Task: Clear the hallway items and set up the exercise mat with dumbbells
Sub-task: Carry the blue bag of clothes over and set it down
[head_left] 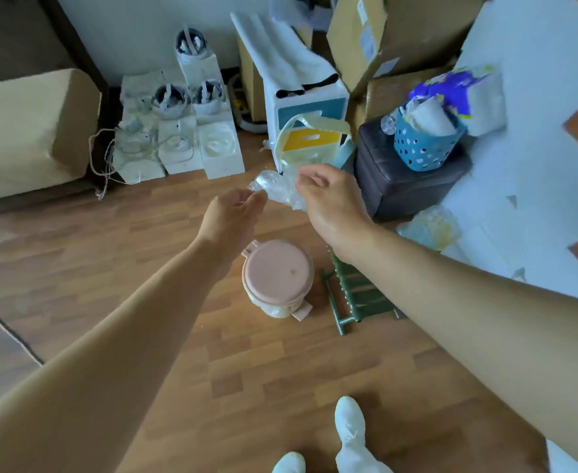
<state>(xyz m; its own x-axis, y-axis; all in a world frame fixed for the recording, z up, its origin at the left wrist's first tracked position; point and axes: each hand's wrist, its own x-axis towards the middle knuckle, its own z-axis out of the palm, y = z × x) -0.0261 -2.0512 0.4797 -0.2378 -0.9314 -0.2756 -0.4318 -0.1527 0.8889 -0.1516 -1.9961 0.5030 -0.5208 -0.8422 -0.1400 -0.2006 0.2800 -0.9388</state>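
A crumpled clear plastic bag [277,187] hangs in the air between both hands, above the wooden floor. My left hand [231,215] pinches its left end with the fingertips. My right hand [328,196] grips its right side from above. Below the hands stands a small pedal bin with a shut pink lid [277,276]. No exercise mat or dumbbells are in view.
A green folded rack [352,295] lies on the floor right of the bin. A dark ottoman [407,180] carries a blue basket [424,141]. Cardboard boxes [393,39], a white drawer unit [309,107] and white boxes [181,145] line the wall. A beige sofa [24,131] stands left.
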